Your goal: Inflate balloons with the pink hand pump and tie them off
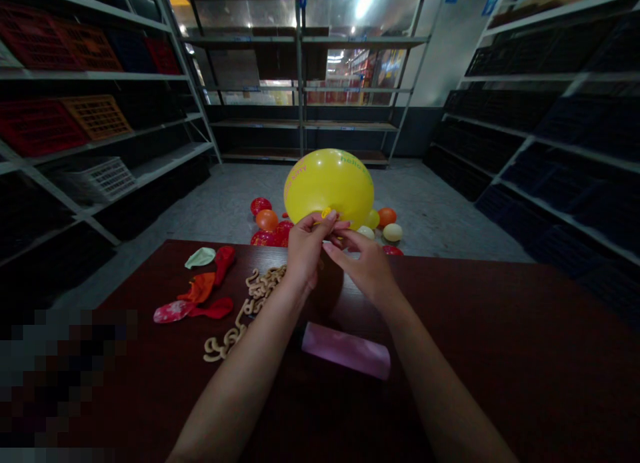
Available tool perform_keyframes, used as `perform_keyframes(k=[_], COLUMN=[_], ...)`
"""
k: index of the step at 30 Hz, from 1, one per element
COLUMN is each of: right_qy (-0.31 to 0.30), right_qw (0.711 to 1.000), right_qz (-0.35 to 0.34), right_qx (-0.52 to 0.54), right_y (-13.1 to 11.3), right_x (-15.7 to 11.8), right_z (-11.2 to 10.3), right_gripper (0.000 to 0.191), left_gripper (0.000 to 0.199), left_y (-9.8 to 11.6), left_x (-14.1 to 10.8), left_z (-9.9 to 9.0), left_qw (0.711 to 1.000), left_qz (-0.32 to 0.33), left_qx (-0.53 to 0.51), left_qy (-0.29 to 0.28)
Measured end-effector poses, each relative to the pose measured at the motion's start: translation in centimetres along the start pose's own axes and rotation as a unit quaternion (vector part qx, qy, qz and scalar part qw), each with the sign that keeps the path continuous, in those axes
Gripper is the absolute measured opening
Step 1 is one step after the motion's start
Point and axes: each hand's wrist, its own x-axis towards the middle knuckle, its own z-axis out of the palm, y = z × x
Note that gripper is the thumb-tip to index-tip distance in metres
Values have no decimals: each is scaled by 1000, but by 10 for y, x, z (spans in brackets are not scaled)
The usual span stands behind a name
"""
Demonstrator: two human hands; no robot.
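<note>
A large inflated yellow balloon (327,183) with printed lettering stands in front of me above the far table edge. My left hand (311,239) pinches it at its neck, thumb and fingertips closed there. Just right of it, my right hand (363,253) has its fingers bent in, the tips meeting at the same neck; what exactly they grip is hidden. Below my hands lies a pink cylinder (346,349) on the table. Beside my left forearm is a pile of tan curved pieces (263,283). Farther left lie limp balloons: pale green (200,257), red (225,263), orange (200,287) and pink patterned (173,311).
The dark brown table (480,329) spans the foreground. Several inflated balloons, such as an orange one (267,219) and a cream one (393,232), rest on the grey floor (220,196) beyond it. Shelves with red crates (37,126) line the left; racks with dark crates (505,103) line the right.
</note>
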Motion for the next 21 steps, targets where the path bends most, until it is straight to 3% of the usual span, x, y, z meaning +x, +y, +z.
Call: perform_keyframes(k=[9,12,16,19,21], right_qy=[64,61,11,15,25], right_qw=[994,996,998,990,991], right_qz=[48,43,52,71,65], right_qx=[-77,-44,37,120,117], right_y=[1,5,13,16,15], right_x=[3,6,10,13,13], right_z=[-5,-11,-22,-29,-32], right_gripper=[23,22,24,28,28], left_gripper=[33,30,29,29,30], left_y=[-10,-12,-12,-12,-12], left_x=[-5,-5,-6,-9,-11], left_z=[6,7,8,11,13], left_qw=[997,998,997,998,998], left_qz=[-32,-14,-18,-36,-46], left_qx=[-44,-32,-18,-30,-36], left_qy=[-50,-60,-67,-49,-37])
